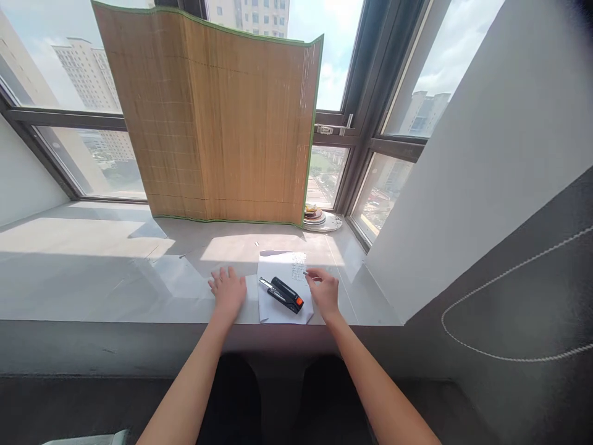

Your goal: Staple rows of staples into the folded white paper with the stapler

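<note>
A black stapler (282, 293) with an orange piece at its near end lies slantwise on a sheet of white paper (269, 262). A silver metal part sticks out at its far left end. Small dark writing shows at the paper's upper right. My left hand (228, 292) rests palm down on the sill, left of the paper, fingers spread and holding nothing. At the paper's right edge, my right hand (324, 289) is closed in a pinch. A tiny greyish thing shows at its fingertips, too small to name.
The pale window sill (102, 278) ends at a front edge close to my forearms. A bamboo mat (231, 123) with green edging stands against the window. Stacked plates (324, 222) sit in the back right corner. A white cord (500, 272) hangs at right.
</note>
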`<state>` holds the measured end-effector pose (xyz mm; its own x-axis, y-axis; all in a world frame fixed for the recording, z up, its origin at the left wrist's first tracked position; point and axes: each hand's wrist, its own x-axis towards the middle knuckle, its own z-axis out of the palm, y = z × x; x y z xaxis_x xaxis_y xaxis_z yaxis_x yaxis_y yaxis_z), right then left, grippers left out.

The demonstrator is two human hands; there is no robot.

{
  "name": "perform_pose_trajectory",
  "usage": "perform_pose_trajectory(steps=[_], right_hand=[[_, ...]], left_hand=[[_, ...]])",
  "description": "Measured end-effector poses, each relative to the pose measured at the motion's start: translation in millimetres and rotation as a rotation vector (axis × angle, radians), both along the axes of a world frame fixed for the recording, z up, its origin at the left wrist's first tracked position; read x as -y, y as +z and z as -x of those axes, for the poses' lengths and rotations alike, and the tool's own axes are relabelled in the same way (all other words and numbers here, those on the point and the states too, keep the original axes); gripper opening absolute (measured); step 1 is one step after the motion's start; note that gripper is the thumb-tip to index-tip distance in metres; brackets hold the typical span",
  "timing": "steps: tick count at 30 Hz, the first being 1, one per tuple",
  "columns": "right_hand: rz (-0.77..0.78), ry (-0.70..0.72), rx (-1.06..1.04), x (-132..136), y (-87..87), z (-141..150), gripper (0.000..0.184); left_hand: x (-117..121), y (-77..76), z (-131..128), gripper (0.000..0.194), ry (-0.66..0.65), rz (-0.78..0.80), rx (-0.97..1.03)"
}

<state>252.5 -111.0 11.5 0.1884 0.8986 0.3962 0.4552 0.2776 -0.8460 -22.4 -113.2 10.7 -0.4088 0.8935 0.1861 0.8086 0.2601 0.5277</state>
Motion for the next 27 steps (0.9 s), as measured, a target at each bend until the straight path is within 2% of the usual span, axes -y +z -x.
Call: perform_pose_trajectory(steps=[2, 5, 9, 13, 17, 21, 23, 25, 27], right_hand=[[0.041, -0.081, 0.15, -37, -20.0, -30, 0.021], [0.098, -0.132, 0.338, -94, -34.8, -60, 0.028], [0.124, -0.146, 0.397, -162, -33.8, -65, 0.028], [0.113, -0.115, 0.448, -198, -33.3, -53, 0.031], [0.139, -0.113, 0.515, -195, -35.1, -52, 0.036], [0.243, -0.176, 0.594, -157, -42.3, -53, 0.037], [0.294, -0.161, 0.669, -134, -49.4, -50, 0.042], [0.325, -0.127, 0.772, -117, -55.6, -47, 0.05], [0.36, -0.119, 0.852, -108, -58.1, -45, 0.056]], left_hand=[[-9, -21.0, 13, 0.064, 0.063, 0.145, -0.175], [-13, -39.2, 16, 0.066, 0.07, 0.193, -0.31], [-13, -41.5, 13, 0.067, 0.079, 0.203, -0.342], [-15, -39.9, 13, 0.066, 0.099, 0.212, -0.392], [-14, -38.4, 13, 0.065, 0.094, 0.189, -0.405], [-9, -39.5, 12, 0.064, 0.067, 0.181, -0.361], [-11, -39.9, 13, 0.062, 0.071, 0.183, -0.346], [-22, -36.4, 16, 0.056, 0.089, 0.17, -0.306], [-43, -27.3, 21, 0.046, 0.085, 0.139, -0.24]])
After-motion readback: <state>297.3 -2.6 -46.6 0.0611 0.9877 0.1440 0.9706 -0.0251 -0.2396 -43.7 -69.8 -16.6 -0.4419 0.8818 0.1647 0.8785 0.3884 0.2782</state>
